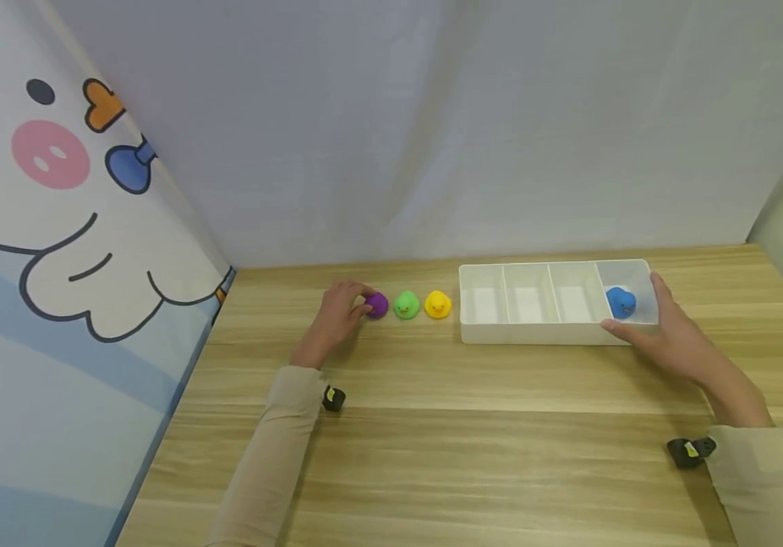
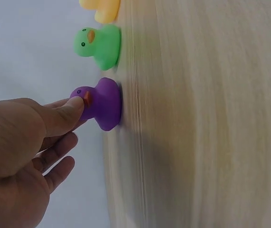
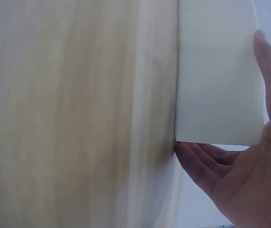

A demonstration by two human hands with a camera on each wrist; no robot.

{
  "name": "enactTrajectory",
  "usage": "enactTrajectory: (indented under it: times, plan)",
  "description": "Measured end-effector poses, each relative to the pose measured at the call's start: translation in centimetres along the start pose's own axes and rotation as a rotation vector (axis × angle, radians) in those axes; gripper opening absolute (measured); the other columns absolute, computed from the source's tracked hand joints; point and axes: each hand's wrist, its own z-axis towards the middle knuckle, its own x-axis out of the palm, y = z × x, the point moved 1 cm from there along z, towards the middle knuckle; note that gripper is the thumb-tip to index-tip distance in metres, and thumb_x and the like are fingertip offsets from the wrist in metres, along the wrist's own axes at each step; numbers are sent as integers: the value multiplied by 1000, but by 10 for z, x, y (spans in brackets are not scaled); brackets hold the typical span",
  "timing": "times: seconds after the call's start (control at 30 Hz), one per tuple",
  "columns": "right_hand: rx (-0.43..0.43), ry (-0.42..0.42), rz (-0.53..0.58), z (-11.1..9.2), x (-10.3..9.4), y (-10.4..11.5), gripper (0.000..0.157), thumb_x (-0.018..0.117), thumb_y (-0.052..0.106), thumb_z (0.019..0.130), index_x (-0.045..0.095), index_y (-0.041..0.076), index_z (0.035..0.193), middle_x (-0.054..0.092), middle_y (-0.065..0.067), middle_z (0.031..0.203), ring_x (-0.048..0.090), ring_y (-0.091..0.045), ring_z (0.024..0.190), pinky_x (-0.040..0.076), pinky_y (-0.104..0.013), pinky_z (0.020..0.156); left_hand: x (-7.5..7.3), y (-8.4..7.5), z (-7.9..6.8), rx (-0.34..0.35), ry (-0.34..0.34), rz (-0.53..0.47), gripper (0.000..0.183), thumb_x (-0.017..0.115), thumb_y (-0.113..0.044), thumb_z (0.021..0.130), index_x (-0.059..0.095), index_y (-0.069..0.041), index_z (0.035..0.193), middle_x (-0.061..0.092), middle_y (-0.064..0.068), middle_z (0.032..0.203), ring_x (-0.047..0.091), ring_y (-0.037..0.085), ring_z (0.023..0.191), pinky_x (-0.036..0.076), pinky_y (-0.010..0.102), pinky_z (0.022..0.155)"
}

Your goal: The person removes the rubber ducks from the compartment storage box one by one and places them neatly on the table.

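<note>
My left hand (image 1: pixel 337 315) pinches the head of a purple rubber duck (image 2: pixel 107 104) between thumb and fingers. The duck's base sits on the wooden table in the left wrist view. To its right stand a green rubber duck (image 1: pixel 407 305) and a yellow rubber duck (image 1: pixel 438 305), in one row. A white divided box (image 1: pixel 542 334) is further right, with a blue rubber duck (image 1: pixel 620 301) in its rightmost compartment. My right hand (image 1: pixel 686 346) grips the box's right end, thumb on the near rim and fingers at the end wall. The other compartments hold nothing.
The wooden table (image 1: pixel 487 471) extends toward me in front of the ducks and box. A pale curtain (image 1: pixel 364 152) hangs along its back edge. On the left is a cartoon-printed sheet (image 1: pixel 56 365). Each wrist carries a small black camera (image 1: pixel 333 399).
</note>
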Motion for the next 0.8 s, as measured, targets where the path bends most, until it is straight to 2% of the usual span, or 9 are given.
enactTrajectory:
  times: [0.13,0.37,0.63,0.8]
  plan:
    - [-10,-9,4,1,0,-1,118,65,51,96,-28,14,158,-4,-41,164,15,-67,146,19,-81,112,0,-1,-1,-9,4,-24,26,68,-4,93,69,4,118,72,23,119,59,40,116,43,57,105]
    - [-31,-30,-9,3,1,-2,117,67,48,96,-24,14,160,17,-44,158,31,-60,137,28,-79,107,0,-1,-3,-19,22,-26,28,67,-4,95,68,3,121,70,23,121,57,41,117,44,57,103]
    - [-1,-5,-14,3,0,-2,118,65,52,96,-28,15,159,4,-42,163,22,-66,143,23,-81,110,-5,-5,-4,-3,19,-27,27,67,-4,95,68,5,121,69,24,122,58,43,118,44,59,104]
    - [-4,-1,-7,3,1,-2,118,65,51,96,-28,13,159,3,-43,163,21,-66,144,22,-81,111,-7,-8,-4,13,4,-25,30,67,-6,96,66,7,122,69,25,123,59,43,120,42,59,108]
